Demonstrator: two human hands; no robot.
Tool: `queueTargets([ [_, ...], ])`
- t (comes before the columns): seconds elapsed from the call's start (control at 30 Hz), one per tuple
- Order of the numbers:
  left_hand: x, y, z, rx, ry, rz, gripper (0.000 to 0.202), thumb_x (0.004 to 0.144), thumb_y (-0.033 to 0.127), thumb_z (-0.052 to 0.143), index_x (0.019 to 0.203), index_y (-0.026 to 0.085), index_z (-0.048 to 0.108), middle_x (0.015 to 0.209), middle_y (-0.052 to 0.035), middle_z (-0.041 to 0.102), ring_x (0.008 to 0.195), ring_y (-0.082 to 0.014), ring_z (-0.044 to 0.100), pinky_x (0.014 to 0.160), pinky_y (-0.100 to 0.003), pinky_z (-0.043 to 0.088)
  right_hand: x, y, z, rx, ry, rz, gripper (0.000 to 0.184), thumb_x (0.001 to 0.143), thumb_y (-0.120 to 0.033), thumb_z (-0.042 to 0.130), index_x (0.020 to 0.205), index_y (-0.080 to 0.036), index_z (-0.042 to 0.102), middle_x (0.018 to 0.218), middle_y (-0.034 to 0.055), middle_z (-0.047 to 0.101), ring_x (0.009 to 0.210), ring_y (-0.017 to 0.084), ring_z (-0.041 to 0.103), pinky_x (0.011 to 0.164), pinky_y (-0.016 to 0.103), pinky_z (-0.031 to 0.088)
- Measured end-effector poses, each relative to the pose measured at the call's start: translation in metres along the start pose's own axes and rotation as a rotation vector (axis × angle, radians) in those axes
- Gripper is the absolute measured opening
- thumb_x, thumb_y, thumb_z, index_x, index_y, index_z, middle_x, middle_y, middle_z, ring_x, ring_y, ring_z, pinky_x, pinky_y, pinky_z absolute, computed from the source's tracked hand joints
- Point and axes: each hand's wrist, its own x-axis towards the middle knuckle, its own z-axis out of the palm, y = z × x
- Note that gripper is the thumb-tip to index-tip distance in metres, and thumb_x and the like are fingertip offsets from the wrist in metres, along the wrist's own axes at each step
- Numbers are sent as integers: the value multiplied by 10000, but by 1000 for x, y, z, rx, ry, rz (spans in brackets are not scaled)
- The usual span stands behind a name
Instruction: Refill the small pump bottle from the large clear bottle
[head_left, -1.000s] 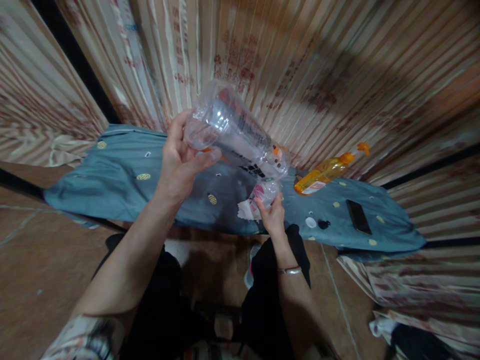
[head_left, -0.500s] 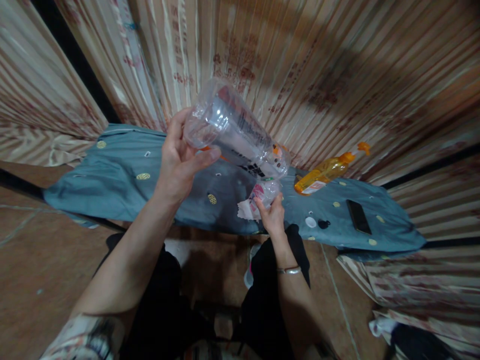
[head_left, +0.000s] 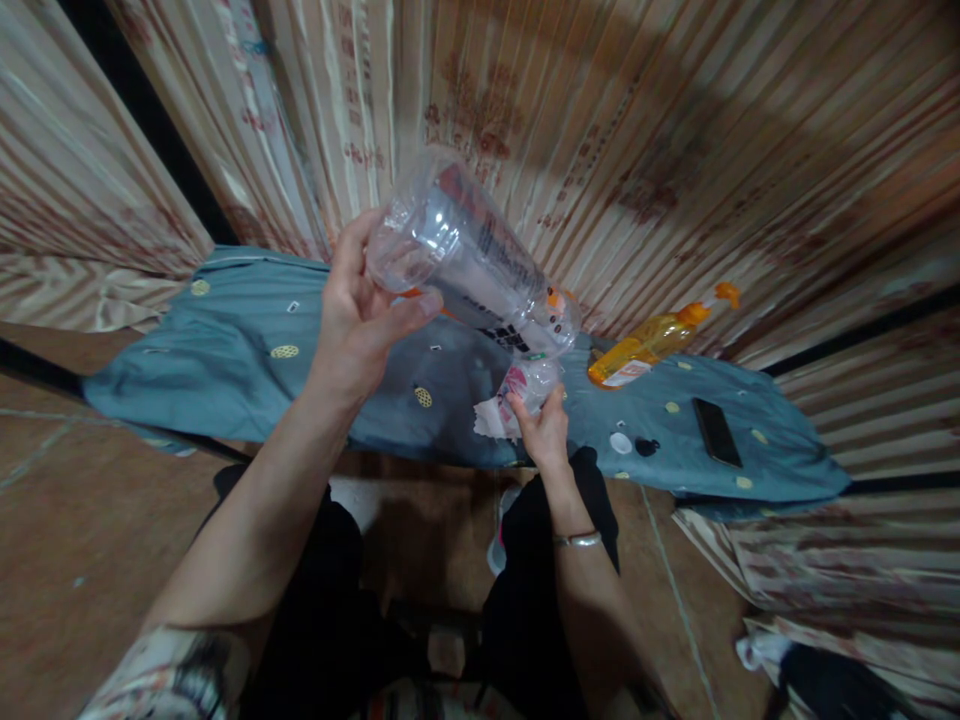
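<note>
My left hand (head_left: pixel 358 320) is closed round the bottom end of a large clear plastic bottle (head_left: pixel 472 265), which is tipped so its neck points down and to the right. Beneath the neck stands a small clear bottle (head_left: pixel 531 383) with a pink and white label. My right hand (head_left: pixel 544 432) is wrapped round the small bottle's lower part, just above the blue-grey cloth (head_left: pixel 225 350). The mouths of the two bottles meet or nearly meet; I cannot tell whether they touch.
An orange bottle with a pump top (head_left: pixel 654 343) lies on the cloth at right. Near the front edge are a white cap (head_left: pixel 620 442), a black cap (head_left: pixel 646 446) and a dark phone (head_left: pixel 716 432). Striped curtains (head_left: pixel 675 150) hang behind.
The large bottle and my left hand have lifted very slightly. My right hand and the small bottle stay where they were.
</note>
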Motion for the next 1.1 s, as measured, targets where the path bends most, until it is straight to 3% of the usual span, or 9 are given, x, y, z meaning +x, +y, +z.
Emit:
queueTargets([
  [0.57, 5, -6, 2, 52, -5, 25, 705, 686, 320, 889, 1322, 402, 597, 1302, 10, 630, 1289, -259, 574, 1158, -520, 431, 1, 1, -2, 11, -23, 10, 746, 760, -691, 633, 1252, -151, 482, 1071, 184, 714, 982, 344, 689, 826, 435, 520],
  [1.1, 8, -9, 5, 40, 3, 53, 693, 672, 307, 890, 1298, 408, 611, 1269, 5, 625, 1251, -257, 576, 1161, -535, 416, 2, 4, -2, 4, -13, 10, 766, 759, -702, 638, 1256, -138, 490, 1030, 177, 716, 940, 335, 691, 810, 429, 520],
])
